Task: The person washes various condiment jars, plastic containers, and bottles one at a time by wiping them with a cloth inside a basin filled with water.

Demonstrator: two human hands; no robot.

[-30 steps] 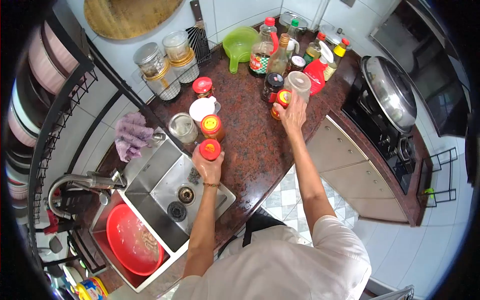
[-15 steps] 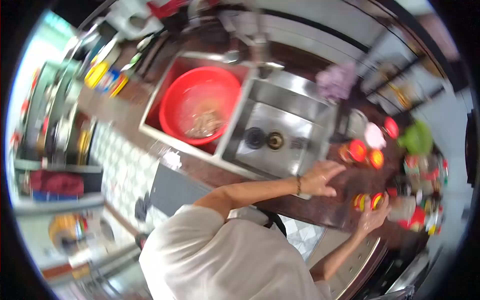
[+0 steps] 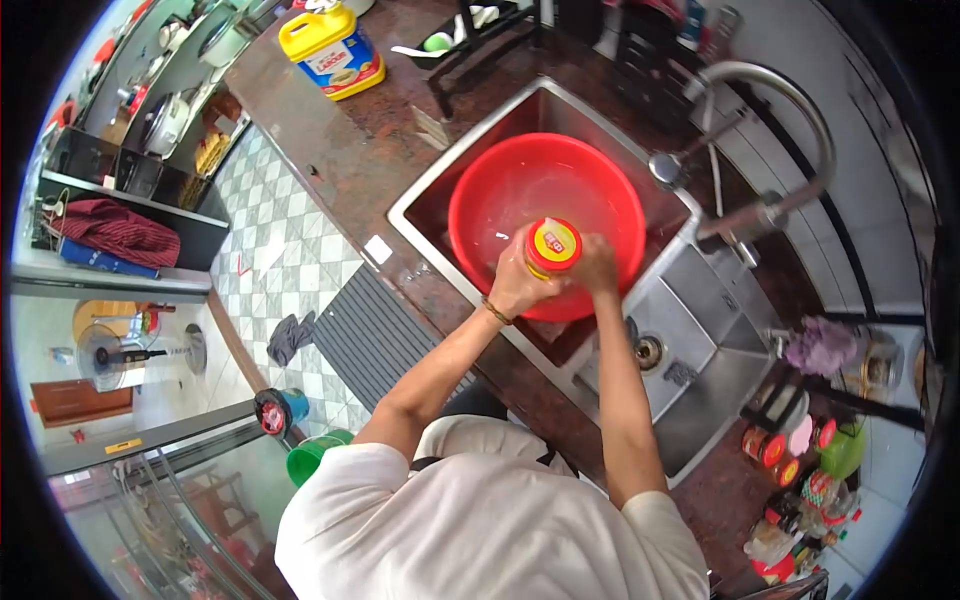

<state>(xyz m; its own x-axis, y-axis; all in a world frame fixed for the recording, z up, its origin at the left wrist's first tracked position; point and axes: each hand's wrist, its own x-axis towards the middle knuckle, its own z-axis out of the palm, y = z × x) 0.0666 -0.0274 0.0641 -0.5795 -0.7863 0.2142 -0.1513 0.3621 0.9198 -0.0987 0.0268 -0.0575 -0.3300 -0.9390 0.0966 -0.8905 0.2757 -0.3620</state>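
In my left hand is a jar with a red-rimmed, yellow-centred lid facing up toward me. The fingers of this hand are wrapped round its left side. Just right of the jar, my right hand is close against it, smeared by motion, so its fingers cannot be made out. Both hands are above the near part of a round red basin that holds cloudy water. The basin sits in the left bowl of a steel sink; the hands hide whatever lies in its near part.
A curved faucet rises behind the sink. Right of the basin is the second sink bowl. A yellow jug stands on the counter at upper left. Red-lidded jars and a purple cloth are at right.
My view and both hands have swung from the right-hand counter to the basin. A red-and-yellow-lidded jar, earlier in my right hand, is now in my left, with the right hand beside it.
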